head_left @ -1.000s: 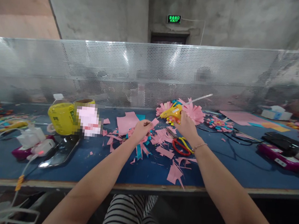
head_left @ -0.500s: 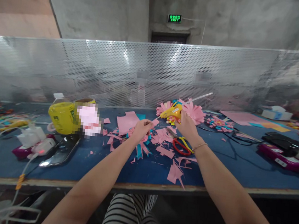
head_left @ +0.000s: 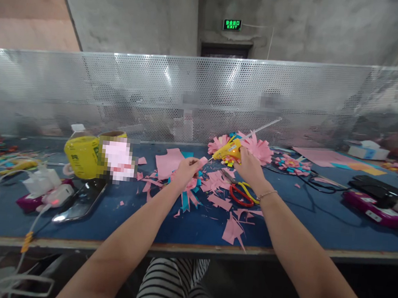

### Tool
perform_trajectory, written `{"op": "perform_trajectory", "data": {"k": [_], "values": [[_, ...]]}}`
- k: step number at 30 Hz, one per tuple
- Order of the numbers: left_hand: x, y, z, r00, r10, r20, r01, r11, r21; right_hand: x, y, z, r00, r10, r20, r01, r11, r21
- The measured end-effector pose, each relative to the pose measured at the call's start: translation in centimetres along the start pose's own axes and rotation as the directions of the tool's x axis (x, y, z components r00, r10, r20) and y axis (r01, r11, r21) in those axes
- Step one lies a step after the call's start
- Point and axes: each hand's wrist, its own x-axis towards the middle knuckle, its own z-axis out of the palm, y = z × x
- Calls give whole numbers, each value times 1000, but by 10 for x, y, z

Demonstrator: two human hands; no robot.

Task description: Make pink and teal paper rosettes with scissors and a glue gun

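My left hand [head_left: 186, 170] is closed on a small pink paper strip [head_left: 203, 161], above a pink and blue paper flower [head_left: 189, 193]. My right hand [head_left: 248, 167] grips a yellow glue gun [head_left: 228, 150] with a clear glue stick [head_left: 267, 126] sticking out behind. The gun's nozzle points left, close to the strip. Under my right hand lie scissors [head_left: 242, 195] with red and yellow handles, among pink paper scraps [head_left: 220, 202]. A large pink paper flower [head_left: 257, 149] sits behind the gun.
A yellow-wrapped bottle [head_left: 82, 155], a phone with a lit screen [head_left: 117, 159] and a dark phone [head_left: 81, 203] stand or lie at left. At right are a multicoloured flower [head_left: 292, 164], black cables and a purple power strip [head_left: 375, 210]. A perforated metal screen [head_left: 154, 97] runs behind.
The glue gun has tilted slightly and its nozzle has drawn a little away from the strip. The strip in my left hand is turned slightly upward.
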Motion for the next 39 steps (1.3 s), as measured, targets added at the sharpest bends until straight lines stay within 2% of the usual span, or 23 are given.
{"op": "perform_trajectory", "data": {"k": [6, 14, 22, 28, 32, 36, 39], "values": [[0, 2, 0, 1000, -1, -30, 1, 1000, -3, 1, 1, -2, 1000, 24, 4, -24, 997, 74], [-2, 5, 3, 999, -17, -52, 18, 999, 28, 2, -1, -6, 995, 62, -81, -48, 984, 170], [0, 3, 3, 999, -1, -46, 3, 999, 46, 1, -1, -1, 996, -6, -84, 17, 991, 135], [2, -1, 1, 1000, 14, -25, -13, 999, 32, 1, 1, -3, 997, -8, -78, 19, 990, 142], [5, -6, -1, 1000, 20, 0, -20, 999, -35, 1, 1, -4, 997, -20, -68, 28, 993, 116], [8, -11, -2, 1000, -13, -25, 9, 990, -140, 1, 1, -4, 999, -16, -33, 18, 997, 74], [9, -11, -2, 999, -30, -29, 24, 987, -162, 0, 8, -3, 999, 29, 17, -30, 999, 31]]}}
